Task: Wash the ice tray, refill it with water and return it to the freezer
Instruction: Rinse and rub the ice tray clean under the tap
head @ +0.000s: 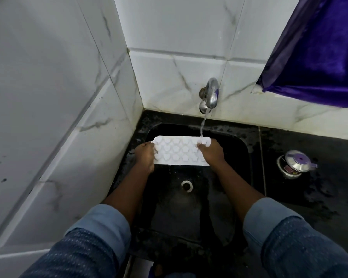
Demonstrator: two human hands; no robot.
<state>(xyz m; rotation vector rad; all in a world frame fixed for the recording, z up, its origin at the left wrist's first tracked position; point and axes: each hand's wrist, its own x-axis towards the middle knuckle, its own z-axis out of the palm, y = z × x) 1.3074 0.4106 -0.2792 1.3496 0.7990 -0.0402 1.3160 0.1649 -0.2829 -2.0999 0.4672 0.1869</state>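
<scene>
Counts: 1 ice tray [181, 152], 2 hands on it, 1 tap [211, 94], 1 water stream [202, 127], 1 sink [241, 155], 1 drain [186, 185], 1 lidded steel pot [295, 163], 1 purple cloth [319, 57].

Tray: white, flat, rectangular with clipped corners, probably plastic or silicone, can't tell which. Cells sit in three rows, rounded and heart-like in shape. Total cell count unreadable because the hands cover both ends. It is held between the two hands, above the sink basin, about level, long side running hand to hand.

Left hand [145, 157]: grasps the tray's left short end, fingers curled over the edge, wrist below the tray.
Right hand [211, 153]: grasps the right end, fingers wrapped over the top corner. Both forearms are extended forward. Two blue sleeves, pushed back with paler cuffs.

Water: thin, clear stream, lands on the tray's far corner right at the right hand's fingers. The tap is chrome and curved, wall-mounted, beyond the right hand.

Sink: black, rounded-rectangular, wet, under both hands. The drain is a metal ring, nearer the person than the hands and between the forearms.

Pot: shiny steel, round, purple-trimmed lid, well to the right of the right hand on the wet black counter [309, 201]. The cloth is glossy and hangs above and to the right of it.

Walls: white marble-look tiles [48, 97], glossy with grey veins, left of and beyond the hands.
</scene>
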